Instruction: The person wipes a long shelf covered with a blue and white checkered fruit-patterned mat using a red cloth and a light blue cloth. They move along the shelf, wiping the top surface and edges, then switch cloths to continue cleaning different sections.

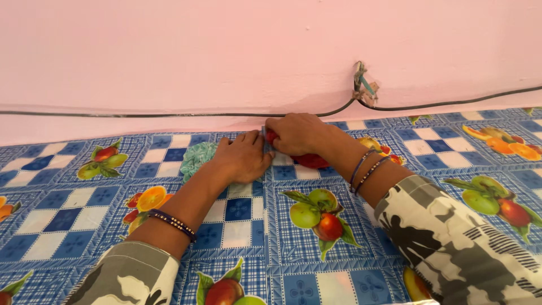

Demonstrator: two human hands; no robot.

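My right hand (297,133) lies curled over a small red object (309,161) near the far edge of the table, against the wall. Most of that red object is hidden under the fingers. My left hand (243,158) rests beside it, fingers together, touching the same spot, with something thin and pale between the two hands. A crumpled green and white cloth (196,158) lies just left of my left hand. Both wrists carry dark bangles, and both sleeves are camouflage patterned.
A blue checked plastic tablecloth (237,226) printed with fruit covers the surface. Behind it stands a pink wall (226,51). A black cable (169,114) runs along the wall to a damaged fitting (363,90).
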